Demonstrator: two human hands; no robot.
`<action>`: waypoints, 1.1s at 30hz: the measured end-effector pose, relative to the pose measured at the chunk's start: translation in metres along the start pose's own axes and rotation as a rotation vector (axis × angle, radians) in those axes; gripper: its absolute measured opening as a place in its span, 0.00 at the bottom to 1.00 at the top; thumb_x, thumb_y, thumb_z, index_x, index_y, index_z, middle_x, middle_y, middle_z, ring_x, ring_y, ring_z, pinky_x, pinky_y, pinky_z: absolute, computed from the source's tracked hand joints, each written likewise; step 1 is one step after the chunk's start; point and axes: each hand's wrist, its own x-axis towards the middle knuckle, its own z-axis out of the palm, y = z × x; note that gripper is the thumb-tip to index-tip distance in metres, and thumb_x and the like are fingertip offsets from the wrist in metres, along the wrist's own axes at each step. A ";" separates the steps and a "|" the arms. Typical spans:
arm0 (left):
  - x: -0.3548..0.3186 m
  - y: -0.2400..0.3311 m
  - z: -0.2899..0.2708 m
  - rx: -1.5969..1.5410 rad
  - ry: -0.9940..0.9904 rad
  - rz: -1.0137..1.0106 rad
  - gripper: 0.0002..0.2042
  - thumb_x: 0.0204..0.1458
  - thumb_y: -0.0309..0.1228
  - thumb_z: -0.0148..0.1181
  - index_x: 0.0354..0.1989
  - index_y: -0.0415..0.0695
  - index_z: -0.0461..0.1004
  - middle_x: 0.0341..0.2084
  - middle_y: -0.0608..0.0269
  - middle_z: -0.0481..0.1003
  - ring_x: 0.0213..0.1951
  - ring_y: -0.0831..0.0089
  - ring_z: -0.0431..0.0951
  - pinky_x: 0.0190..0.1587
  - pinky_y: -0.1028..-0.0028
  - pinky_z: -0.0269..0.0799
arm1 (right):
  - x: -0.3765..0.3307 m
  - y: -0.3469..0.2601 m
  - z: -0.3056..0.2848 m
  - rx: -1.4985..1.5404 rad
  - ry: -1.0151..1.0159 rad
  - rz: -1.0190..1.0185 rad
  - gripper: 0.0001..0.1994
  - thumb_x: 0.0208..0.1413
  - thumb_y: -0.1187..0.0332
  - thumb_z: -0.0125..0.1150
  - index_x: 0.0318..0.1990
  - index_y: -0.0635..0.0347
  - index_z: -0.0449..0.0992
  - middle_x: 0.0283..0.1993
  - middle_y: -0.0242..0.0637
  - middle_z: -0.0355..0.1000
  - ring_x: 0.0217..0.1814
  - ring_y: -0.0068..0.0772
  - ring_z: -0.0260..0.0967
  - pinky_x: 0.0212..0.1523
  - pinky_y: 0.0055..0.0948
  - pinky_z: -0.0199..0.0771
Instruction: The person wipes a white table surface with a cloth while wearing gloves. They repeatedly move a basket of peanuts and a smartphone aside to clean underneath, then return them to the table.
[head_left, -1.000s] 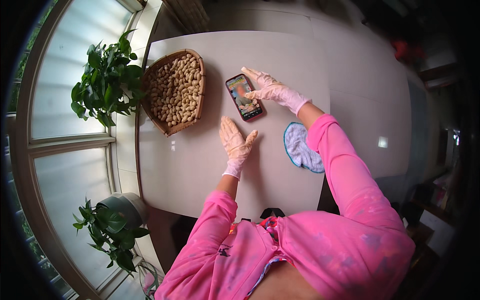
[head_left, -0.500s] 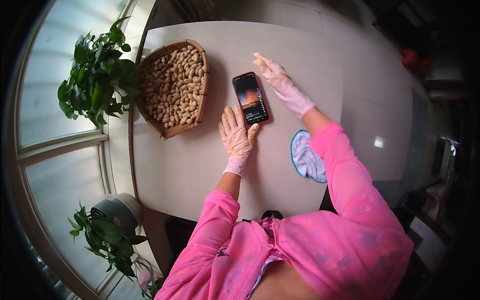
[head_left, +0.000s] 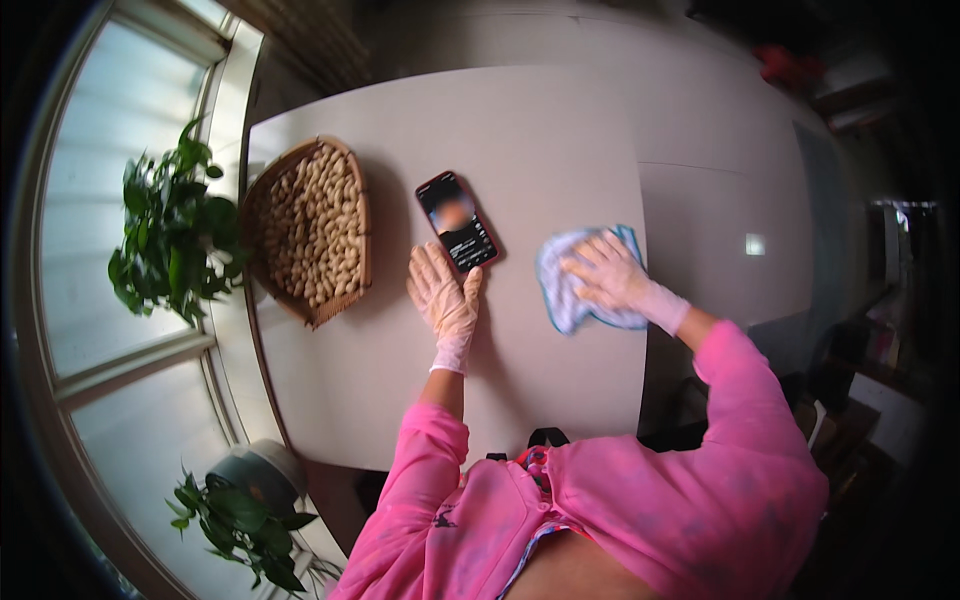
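On the pale table, a phone in a red case lies face up with its screen lit. My left hand, in a thin translucent glove, rests flat by the phone's lower left, thumb at its bottom edge and fingers stretched out. A white cloth with a blue-green border lies crumpled near the table's right edge. Over it, my gloved right hand presses down with its fingers spread, slightly blurred; the hand covers part of the cloth.
A woven basket full of peanuts stands at the table's left side. Beyond it a leafy plant is by the window, and a potted plant is lower down. The table ends just right of the cloth.
My right hand has come back from beyond the phone onto the cloth, which now lies farther from the table's near edge. My left hand stays beside the phone; the whole view has shifted.
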 end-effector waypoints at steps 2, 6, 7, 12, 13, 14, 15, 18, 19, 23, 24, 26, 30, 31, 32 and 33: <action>-0.001 -0.003 0.002 -0.018 0.004 0.015 0.43 0.55 0.52 0.55 0.71 0.40 0.44 0.70 0.44 0.46 0.70 0.46 0.46 0.69 0.53 0.38 | 0.061 0.027 0.017 -0.046 0.161 0.050 0.26 0.58 0.48 0.50 0.64 0.40 0.65 0.64 0.40 0.62 0.66 0.45 0.56 0.68 0.52 0.45; -0.003 0.001 -0.003 -0.063 -0.016 0.012 0.44 0.55 0.52 0.56 0.71 0.38 0.43 0.71 0.44 0.44 0.71 0.47 0.43 0.70 0.54 0.35 | 0.180 0.092 0.010 -0.026 0.197 0.301 0.27 0.61 0.46 0.43 0.67 0.39 0.60 0.71 0.40 0.54 0.72 0.43 0.49 0.71 0.51 0.38; -0.003 0.003 -0.004 -0.077 -0.022 0.020 0.44 0.55 0.52 0.56 0.71 0.38 0.43 0.71 0.44 0.44 0.71 0.47 0.43 0.70 0.54 0.35 | 0.195 0.114 0.010 0.005 0.186 0.418 0.28 0.62 0.45 0.42 0.68 0.39 0.58 0.72 0.40 0.52 0.74 0.43 0.46 0.72 0.51 0.36; -0.004 0.008 -0.007 -0.040 -0.058 0.018 0.45 0.54 0.54 0.56 0.71 0.38 0.42 0.71 0.45 0.44 0.71 0.49 0.42 0.71 0.55 0.35 | 0.185 0.193 -0.003 -0.089 0.368 0.961 0.28 0.63 0.48 0.38 0.69 0.40 0.56 0.74 0.38 0.48 0.77 0.42 0.41 0.73 0.50 0.35; -0.006 0.007 -0.007 -0.021 -0.051 0.008 0.46 0.54 0.55 0.55 0.71 0.38 0.43 0.71 0.45 0.44 0.71 0.49 0.42 0.71 0.55 0.35 | 0.177 0.194 -0.011 -0.088 0.382 0.985 0.28 0.62 0.49 0.38 0.69 0.40 0.56 0.74 0.38 0.48 0.77 0.42 0.41 0.72 0.51 0.36; -0.007 0.005 -0.006 -0.001 -0.046 0.003 0.46 0.54 0.55 0.55 0.71 0.38 0.43 0.71 0.46 0.44 0.71 0.49 0.42 0.71 0.55 0.35 | 0.172 0.186 -0.010 -0.038 0.351 1.051 0.27 0.62 0.51 0.39 0.70 0.41 0.54 0.75 0.37 0.46 0.76 0.42 0.42 0.72 0.51 0.39; -0.008 0.003 -0.005 0.020 -0.043 0.000 0.46 0.53 0.56 0.55 0.71 0.38 0.43 0.71 0.46 0.44 0.71 0.49 0.42 0.71 0.55 0.35 | 0.163 0.171 -0.005 -0.031 0.328 1.040 0.28 0.62 0.53 0.40 0.70 0.41 0.53 0.75 0.37 0.46 0.76 0.42 0.42 0.72 0.52 0.40; -0.007 0.003 0.001 0.051 -0.040 0.014 0.47 0.52 0.59 0.54 0.71 0.36 0.44 0.70 0.44 0.46 0.70 0.47 0.45 0.70 0.53 0.38 | 0.107 0.138 0.026 -0.059 0.343 0.979 0.29 0.61 0.60 0.43 0.70 0.45 0.51 0.74 0.36 0.46 0.76 0.41 0.43 0.71 0.51 0.43; -0.007 0.004 0.000 0.065 -0.042 0.012 0.47 0.52 0.59 0.54 0.71 0.37 0.44 0.70 0.44 0.46 0.70 0.47 0.45 0.70 0.53 0.38 | 0.085 0.121 0.043 -0.100 0.362 0.927 0.27 0.61 0.61 0.43 0.69 0.46 0.54 0.74 0.36 0.47 0.75 0.42 0.45 0.71 0.50 0.45; -0.006 0.007 -0.001 0.060 -0.037 0.000 0.45 0.54 0.58 0.51 0.71 0.40 0.44 0.71 0.47 0.44 0.71 0.49 0.43 0.71 0.55 0.36 | 0.016 0.063 0.081 -0.024 0.494 0.655 0.25 0.58 0.64 0.47 0.65 0.50 0.62 0.71 0.39 0.53 0.72 0.43 0.50 0.69 0.47 0.51; -0.007 0.009 -0.004 0.059 -0.045 -0.006 0.44 0.55 0.58 0.51 0.71 0.40 0.44 0.71 0.46 0.43 0.71 0.50 0.43 0.71 0.55 0.37 | 0.013 0.063 0.078 0.037 0.484 0.682 0.25 0.57 0.64 0.49 0.64 0.50 0.63 0.70 0.40 0.54 0.72 0.44 0.50 0.68 0.47 0.52; -0.005 0.005 -0.002 0.021 -0.002 0.026 0.43 0.56 0.56 0.51 0.71 0.38 0.44 0.70 0.44 0.45 0.71 0.50 0.44 0.70 0.55 0.38 | 0.019 0.063 0.056 0.163 0.468 0.727 0.26 0.55 0.65 0.53 0.63 0.50 0.65 0.69 0.41 0.56 0.71 0.46 0.52 0.67 0.47 0.54; -0.022 -0.007 0.008 -0.253 0.168 0.070 0.42 0.57 0.54 0.51 0.69 0.32 0.46 0.68 0.40 0.49 0.69 0.46 0.48 0.70 0.53 0.40 | 0.056 0.083 -0.005 0.029 0.569 0.705 0.30 0.54 0.61 0.57 0.66 0.42 0.60 0.70 0.41 0.54 0.70 0.51 0.52 0.64 0.50 0.56; -0.038 -0.002 0.013 -0.241 0.191 0.046 0.41 0.58 0.51 0.50 0.68 0.30 0.47 0.68 0.38 0.50 0.69 0.46 0.48 0.70 0.53 0.40 | 0.065 0.094 -0.003 -0.008 0.516 0.755 0.30 0.55 0.59 0.56 0.67 0.39 0.59 0.71 0.41 0.52 0.71 0.52 0.51 0.64 0.52 0.56; -0.062 -0.005 0.021 -0.157 0.166 0.081 0.40 0.58 0.51 0.49 0.68 0.31 0.47 0.68 0.39 0.49 0.69 0.46 0.48 0.70 0.53 0.40 | 0.075 0.098 -0.002 -0.042 0.465 0.795 0.30 0.56 0.57 0.55 0.67 0.36 0.58 0.72 0.41 0.51 0.71 0.52 0.50 0.64 0.54 0.56; -0.080 -0.008 0.029 -0.071 0.143 0.116 0.40 0.59 0.51 0.48 0.69 0.32 0.46 0.68 0.39 0.49 0.70 0.47 0.48 0.70 0.53 0.39 | 0.081 0.100 0.001 -0.074 0.397 0.847 0.29 0.57 0.55 0.54 0.67 0.35 0.57 0.72 0.40 0.50 0.71 0.51 0.50 0.64 0.55 0.56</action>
